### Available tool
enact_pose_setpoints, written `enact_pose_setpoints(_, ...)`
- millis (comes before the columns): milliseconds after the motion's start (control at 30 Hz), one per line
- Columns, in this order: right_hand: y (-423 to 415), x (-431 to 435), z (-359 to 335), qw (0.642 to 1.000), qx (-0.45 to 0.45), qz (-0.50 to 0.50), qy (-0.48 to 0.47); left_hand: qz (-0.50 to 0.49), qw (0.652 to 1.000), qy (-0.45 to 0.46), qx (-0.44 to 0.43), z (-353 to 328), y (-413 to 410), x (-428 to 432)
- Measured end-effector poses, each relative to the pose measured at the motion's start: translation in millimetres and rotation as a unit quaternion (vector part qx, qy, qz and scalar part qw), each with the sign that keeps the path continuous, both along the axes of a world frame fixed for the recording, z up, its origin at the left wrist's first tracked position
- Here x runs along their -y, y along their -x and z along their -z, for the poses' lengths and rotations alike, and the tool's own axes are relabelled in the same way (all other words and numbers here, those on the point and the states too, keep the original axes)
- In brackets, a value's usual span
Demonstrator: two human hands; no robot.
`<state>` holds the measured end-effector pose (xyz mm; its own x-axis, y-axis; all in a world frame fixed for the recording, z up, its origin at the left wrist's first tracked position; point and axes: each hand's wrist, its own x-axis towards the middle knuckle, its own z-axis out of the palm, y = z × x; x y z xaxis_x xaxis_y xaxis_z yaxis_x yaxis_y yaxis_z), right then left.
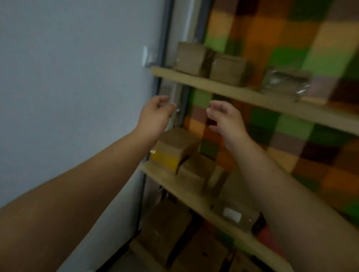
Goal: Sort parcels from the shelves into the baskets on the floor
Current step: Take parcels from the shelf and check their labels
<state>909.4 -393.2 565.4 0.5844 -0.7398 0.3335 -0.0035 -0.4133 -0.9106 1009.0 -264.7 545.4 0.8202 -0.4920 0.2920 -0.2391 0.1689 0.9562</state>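
Left hand (154, 117) and right hand (226, 120) are hovering – fingers loosely curled, gripping nothing – with 2 cardboard parcels (191, 58) sitting at 12 o'clock on the upper shelf (217, 86).

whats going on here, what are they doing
A person faces wooden shelves holding small brown cardboard parcels. The left hand and right hand hang in the air between the top and middle shelves, fingers loosely curled, holding nothing. No parcel is picked up yet.
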Motion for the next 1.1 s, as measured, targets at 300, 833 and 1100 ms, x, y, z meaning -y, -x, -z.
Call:
enact_pose_setpoints(300, 96.5, 67.9, -82.5, 0.989, 0.068, 0.105, 0.079, 0.129, 0.986, 0.024, 0.108, -99.3, 72.8, 97.0)
enact_pose_setpoints(833, 109.2, 173.4, -114.6, 0.952, 0.037, 0.302, 0.026, 0.204, 0.975, -0.001, 0.088, -131.8, 37.4, 246.9)
enact_pose_setpoints(1100, 72.9, 198.0, -134.3, 0.949, -0.057, 0.305, -0.057, 0.319, 0.944, -0.056, -0.055, -141.1, 24.5, 301.6)
